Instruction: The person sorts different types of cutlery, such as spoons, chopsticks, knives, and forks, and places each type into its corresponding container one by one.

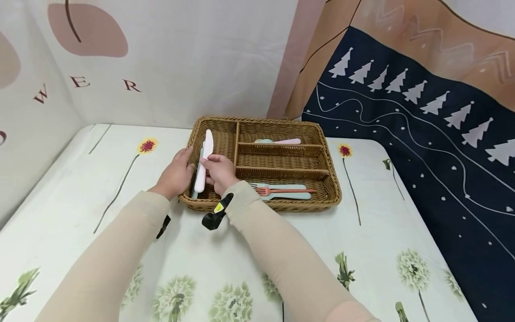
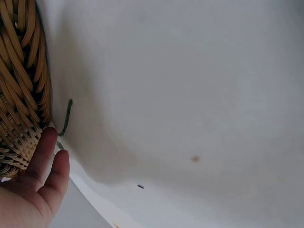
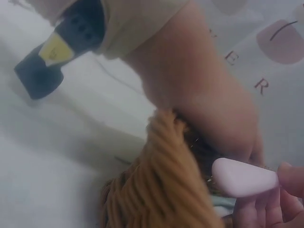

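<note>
A pale pink knife (image 1: 204, 167) is pinched in my right hand (image 1: 220, 172), blade pointing to the back, above the left compartment of a wicker cutlery basket (image 1: 297, 206). Its rounded handle end shows large in the right wrist view. Beneath it lies light blue cutlery (image 1: 195, 195), mostly covered, so its kind is unclear. My left hand (image 1: 175, 174) rests against the basket's left side; in the left wrist view two fairly straight fingers (image 2: 43, 154) lie along the outer weave.
In the front right compartment lie an orange fork (image 1: 281, 191) and light blue cutlery (image 1: 297, 196). The back right compartment holds a pink handle (image 1: 290, 141) and a light blue piece (image 1: 263, 141). A flower-print cloth (image 1: 314, 250) covers the table; fabric walls stand behind it.
</note>
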The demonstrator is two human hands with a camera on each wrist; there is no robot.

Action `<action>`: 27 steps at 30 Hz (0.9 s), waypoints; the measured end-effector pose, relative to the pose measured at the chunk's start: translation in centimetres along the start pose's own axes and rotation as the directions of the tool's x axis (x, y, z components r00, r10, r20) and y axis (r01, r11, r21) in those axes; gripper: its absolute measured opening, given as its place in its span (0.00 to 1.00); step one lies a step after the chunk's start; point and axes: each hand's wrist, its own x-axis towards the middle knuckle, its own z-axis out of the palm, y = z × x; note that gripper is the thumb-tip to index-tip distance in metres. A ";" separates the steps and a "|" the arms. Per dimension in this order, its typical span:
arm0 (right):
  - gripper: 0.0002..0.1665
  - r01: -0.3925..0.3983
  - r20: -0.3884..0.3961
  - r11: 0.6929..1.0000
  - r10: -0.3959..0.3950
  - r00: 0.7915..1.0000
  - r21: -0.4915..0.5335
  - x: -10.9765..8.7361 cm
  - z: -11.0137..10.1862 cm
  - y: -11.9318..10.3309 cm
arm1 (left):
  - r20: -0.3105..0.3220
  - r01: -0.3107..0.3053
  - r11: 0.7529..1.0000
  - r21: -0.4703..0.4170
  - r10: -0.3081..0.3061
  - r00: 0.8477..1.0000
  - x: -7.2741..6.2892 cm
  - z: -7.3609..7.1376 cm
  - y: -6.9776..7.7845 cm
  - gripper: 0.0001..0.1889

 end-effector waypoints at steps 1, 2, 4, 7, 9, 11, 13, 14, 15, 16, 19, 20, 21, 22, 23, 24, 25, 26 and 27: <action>0.09 -0.003 -0.008 1.000 0.003 1.000 -0.007 0.1 0.0 0.1 | 0.003 0.003 1.000 0.002 -0.003 1.000 0.0 0.0 0.0 0.30; 0.09 -0.005 -0.015 1.000 0.005 1.000 -0.014 0.2 0.1 0.2 | 0.006 0.006 1.000 0.003 -0.006 1.000 0.0 0.0 0.0 0.30; 0.09 -0.008 -0.028 1.000 0.007 1.000 -0.028 0.3 0.2 0.4 | 0.009 0.014 1.000 0.001 -0.014 1.000 0.0 0.0 0.1 0.30; 0.09 -0.013 -0.042 1.000 0.012 0.999 -0.026 0.5 0.3 0.6 | 0.011 0.016 1.000 0.004 -0.016 1.000 0.0 0.0 0.2 0.30; 0.10 -0.019 -0.047 1.000 0.018 0.999 -0.022 0.5 0.4 0.7 | 0.007 0.008 1.000 0.003 -0.008 1.000 -0.1 0.0 0.2 0.30; 0.10 -0.025 -0.056 0.999 0.024 0.998 -0.030 0.5 0.5 0.8 | 0.004 -0.001 1.000 0.002 0.001 1.000 -0.1 -0.1 0.2 0.30; 0.10 -0.030 -0.065 0.999 0.027 0.997 -0.046 0.6 0.5 0.9 | 0.001 -0.007 1.000 -0.001 0.007 1.000 -0.2 -0.1 0.1 0.30; 0.09 -0.031 -0.072 0.998 0.027 0.997 -0.055 0.7 0.6 1.0 | 0.000 -0.009 1.000 -0.003 0.009 1.000 -0.3 -0.1 0.2 0.30; 0.09 -0.031 -0.080 0.998 0.026 0.996 -0.063 0.7 0.6 1.0 | -0.001 -0.009 1.000 -0.004 0.009 1.000 -0.3 0.0 0.2 0.30; 0.09 -0.031 -0.086 0.997 0.025 0.996 -0.068 0.8 0.6 1.1 | -0.001 -0.010 1.000 -0.003 0.010 1.000 -0.3 0.0 0.2 0.30; 0.07 -0.029 -0.103 0.997 0.021 0.994 -0.077 1.0 0.7 1.2 | -0.006 -0.011 1.000 -0.001 0.011 1.000 -0.4 0.0 0.2 0.30; 0.07 -0.029 -0.109 0.996 0.020 0.994 -0.079 1.0 0.7 1.3 | -0.008 -0.012 1.000 0.000 0.012 1.000 -0.4 0.0 0.3 0.30; 0.08 -0.030 -0.113 0.997 0.021 0.993 -0.078 1.1 0.8 1.3 | -0.009 -0.012 1.000 0.002 0.012 1.000 -0.4 0.0 0.2 0.30; 0.08 -0.031 -0.117 0.996 0.021 0.993 -0.079 1.1 0.8 1.3 | -0.008 -0.011 1.000 0.003 0.011 1.000 -0.4 0.0 0.2 0.30; 0.09 -0.031 -0.121 0.996 0.022 0.992 -0.080 1.1 0.8 1.3 | -0.007 -0.010 1.000 0.004 0.010 1.000 -0.4 0.0 0.2 0.30; 0.09 -0.033 -0.126 0.996 0.022 0.992 -0.084 1.1 0.8 1.3 | -0.006 -0.009 1.000 0.004 0.009 1.000 -0.3 0.0 0.2 0.30; 0.10 -0.032 -0.130 0.996 0.021 0.991 -0.084 1.1 0.8 1.4 | -0.006 -0.008 1.000 0.004 0.008 1.000 -0.4 0.0 0.2 0.30; 0.10 -0.030 -0.135 0.996 0.018 0.991 -0.088 1.1 0.8 1.4 | -0.006 -0.007 1.000 0.005 0.007 1.000 -0.3 0.0 0.2 0.30; 0.11 -0.028 -0.140 0.995 0.015 0.990 -0.094 1.1 0.8 1.4 | -0.004 -0.007 1.000 0.005 0.007 1.000 -0.3 0.0 0.2 0.30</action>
